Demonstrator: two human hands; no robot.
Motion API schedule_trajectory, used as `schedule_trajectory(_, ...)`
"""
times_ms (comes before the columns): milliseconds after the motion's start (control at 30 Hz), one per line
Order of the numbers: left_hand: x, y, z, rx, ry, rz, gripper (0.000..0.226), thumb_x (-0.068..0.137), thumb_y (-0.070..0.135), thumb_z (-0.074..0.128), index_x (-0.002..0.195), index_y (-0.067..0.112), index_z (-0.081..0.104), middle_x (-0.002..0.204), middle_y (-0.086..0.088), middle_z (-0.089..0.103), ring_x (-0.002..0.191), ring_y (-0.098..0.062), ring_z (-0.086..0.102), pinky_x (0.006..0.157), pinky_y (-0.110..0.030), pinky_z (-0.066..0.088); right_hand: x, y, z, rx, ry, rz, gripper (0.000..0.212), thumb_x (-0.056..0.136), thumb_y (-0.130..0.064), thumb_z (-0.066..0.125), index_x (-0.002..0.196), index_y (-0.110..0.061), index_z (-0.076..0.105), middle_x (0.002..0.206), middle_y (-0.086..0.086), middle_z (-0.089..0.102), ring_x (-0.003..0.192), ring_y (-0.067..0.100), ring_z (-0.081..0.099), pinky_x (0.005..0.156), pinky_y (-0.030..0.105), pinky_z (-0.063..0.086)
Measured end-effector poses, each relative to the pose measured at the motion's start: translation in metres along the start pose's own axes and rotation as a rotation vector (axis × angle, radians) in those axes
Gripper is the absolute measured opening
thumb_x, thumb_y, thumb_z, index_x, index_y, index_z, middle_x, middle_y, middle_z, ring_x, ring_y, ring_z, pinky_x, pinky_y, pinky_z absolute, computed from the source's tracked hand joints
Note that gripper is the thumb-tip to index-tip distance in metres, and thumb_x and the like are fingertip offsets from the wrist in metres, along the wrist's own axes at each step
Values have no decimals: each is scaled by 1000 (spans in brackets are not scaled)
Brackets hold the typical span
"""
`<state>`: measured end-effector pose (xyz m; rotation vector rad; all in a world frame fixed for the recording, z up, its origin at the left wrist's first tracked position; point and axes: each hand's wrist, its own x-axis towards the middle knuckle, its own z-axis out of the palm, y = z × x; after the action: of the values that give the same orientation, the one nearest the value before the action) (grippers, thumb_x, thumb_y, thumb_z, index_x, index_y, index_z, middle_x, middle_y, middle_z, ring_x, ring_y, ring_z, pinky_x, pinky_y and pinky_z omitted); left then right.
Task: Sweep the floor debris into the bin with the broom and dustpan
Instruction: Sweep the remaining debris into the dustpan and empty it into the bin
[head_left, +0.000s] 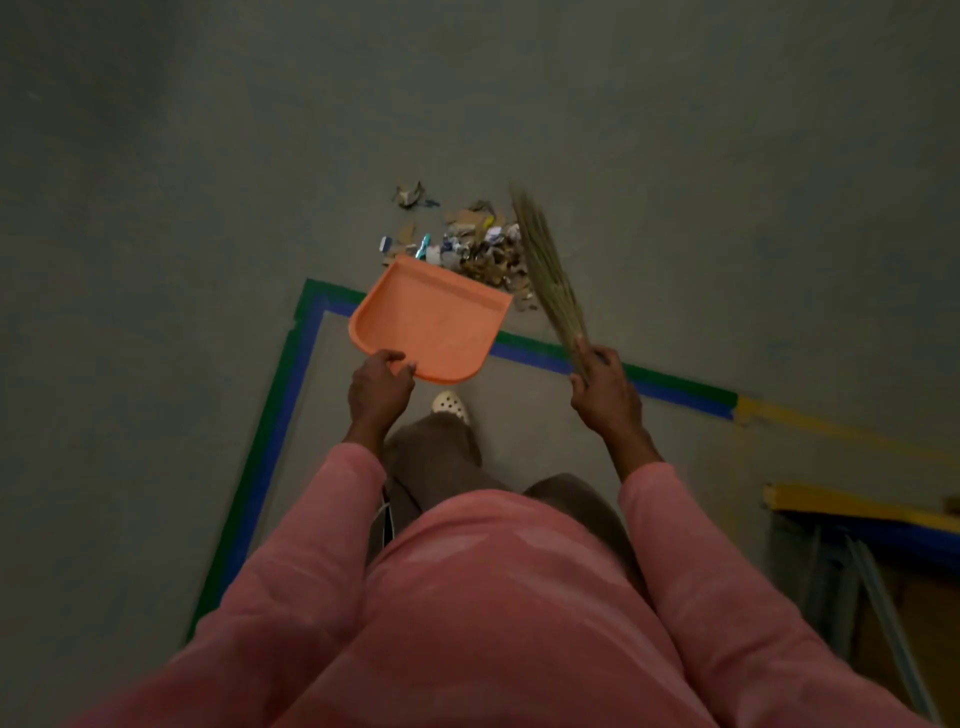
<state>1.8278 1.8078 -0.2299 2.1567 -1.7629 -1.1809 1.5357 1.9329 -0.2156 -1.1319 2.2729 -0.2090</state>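
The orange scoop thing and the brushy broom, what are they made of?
The orange flat dustpan looks like moulded plastic: one even colour, a smooth, slightly matte face and a rounded raised rim. The tan bundled broom seems to be dried grass or straw, since it is a sheaf of thin pale stalks fanning out from the right hand. Blur leaves the exact fibre open.

Head camera, one view
It looks steeply down from the person's head, forward over chest and arms, to the floor (156, 208).
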Motion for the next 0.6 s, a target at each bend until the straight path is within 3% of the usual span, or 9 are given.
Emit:
schedule_trajectory(300, 63, 83, 59, -7, -53, -161, 32, 91, 37, 67, 118, 21, 70, 122, -13, 69, 115, -35, 62, 91, -41, 50, 171, -5, -80, -92, 1, -102, 61, 95, -23, 59, 153, -30, 40, 145, 2, 43, 111, 34, 61, 84, 46, 54)
schedule_trajectory(600, 123, 119, 263, -84, -12, -389, 27, 92, 35, 67, 116, 23, 69, 110, -14, 72, 105, -35, 66, 84, -41, 52, 400, 69, -55, -306, -150, -353, 61, 99, -26, 54, 155, -34, 31, 154, 0, 35, 106, 32, 63, 77, 48, 58)
